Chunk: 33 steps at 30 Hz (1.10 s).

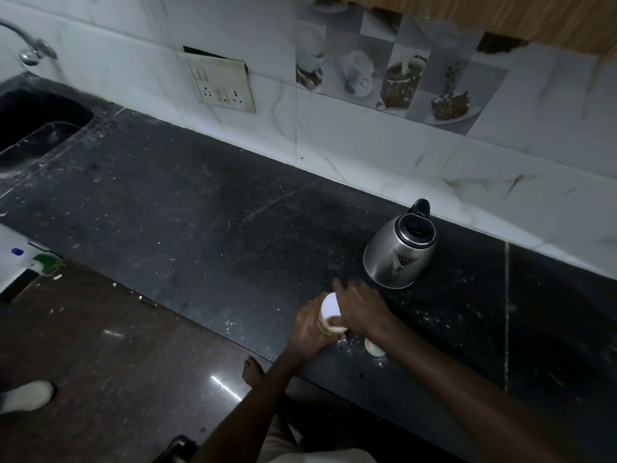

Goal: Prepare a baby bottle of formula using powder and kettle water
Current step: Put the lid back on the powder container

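Kettle on surface at R, nr wall. Container in front of kettle, at front edge. Sink far L, w/ tap behind it.

The single view comes from a wide-angle camera on the person's head, at the front edge of the dark counter, looking forward and steeply down across it toward the tiled wall, so the counter runs slantwise from the sink at upper left to the lower right. Both forearms enter from the bottom edge, and the left hand and right hand meet at a white container low and right of centre, close under the lens, with the kettle just beyond them; the floor fills the lower left
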Tool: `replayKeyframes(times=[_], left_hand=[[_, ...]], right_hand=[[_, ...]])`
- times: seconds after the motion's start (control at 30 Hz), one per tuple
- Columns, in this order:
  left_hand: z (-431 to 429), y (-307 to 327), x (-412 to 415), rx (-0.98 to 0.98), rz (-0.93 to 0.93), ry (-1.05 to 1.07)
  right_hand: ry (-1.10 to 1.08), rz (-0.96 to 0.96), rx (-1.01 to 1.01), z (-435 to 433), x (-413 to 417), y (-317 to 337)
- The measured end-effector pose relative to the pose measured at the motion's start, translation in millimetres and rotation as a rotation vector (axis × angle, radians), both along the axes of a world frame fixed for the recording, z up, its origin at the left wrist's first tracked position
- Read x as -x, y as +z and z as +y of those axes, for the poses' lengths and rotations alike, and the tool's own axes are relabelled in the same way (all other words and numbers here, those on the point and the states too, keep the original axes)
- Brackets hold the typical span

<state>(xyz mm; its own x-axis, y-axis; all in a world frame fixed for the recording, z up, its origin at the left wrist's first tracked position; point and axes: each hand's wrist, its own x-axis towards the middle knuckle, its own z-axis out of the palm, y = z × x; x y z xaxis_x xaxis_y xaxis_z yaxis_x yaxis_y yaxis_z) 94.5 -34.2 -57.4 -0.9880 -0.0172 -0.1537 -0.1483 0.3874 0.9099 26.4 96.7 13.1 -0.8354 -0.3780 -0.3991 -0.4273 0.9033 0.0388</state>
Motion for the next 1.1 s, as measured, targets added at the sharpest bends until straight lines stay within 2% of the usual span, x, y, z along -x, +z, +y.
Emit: replayKeyframes(times=[0.07, 0.2, 0.27, 0.33, 0.5, 0.63, 0.8, 0.97, 1.1], left_hand=[[1.2, 0.0, -0.2, 0.037, 0.003, -0.018], [2.0, -0.2, -1.5, -0.012, 0.008, -0.006], [2.0, 0.4, -0.3, -0.012, -0.008, -0.003], [2.8, -1.2, 0.7, 0.023, 0.0, -0.013], [2.1, 1.2, -0.1, -0.001, 0.01, 0.0], [1.8, -0.4, -1.1, -0.018, -0.018, 0.002], [2.6, 4.6, 0.0, -0.027, -0.036, -0.012], [2.6, 9.1, -2.0, -0.009, 0.02, -0.025], [6.6, 12.7, -3.0, 0.038, 0.08, -0.029]], right_hand=[[0.101, -0.062, -0.005, 1.8, -2.5, -3.0], [-0.026, 0.056, -0.094, 0.0, 5.1, 3.2], [-0.015, -0.022, -0.034, 3.2, 7.5, 6.3], [0.105, -0.131, -0.018, 4.1, 5.8, 8.6], [-0.011, 0.042, -0.126, -7.2, 6.8, 15.4], [0.089, -0.087, -0.068, -3.7, -2.8, 7.8], [-0.01, -0.055, -0.117, -10.3, -0.4, -3.9], [0.096, -0.024, -0.029, -0.2, -7.6, -24.8], [0.032, -0.012, 0.01, -2.2, -10.3, -33.3]])
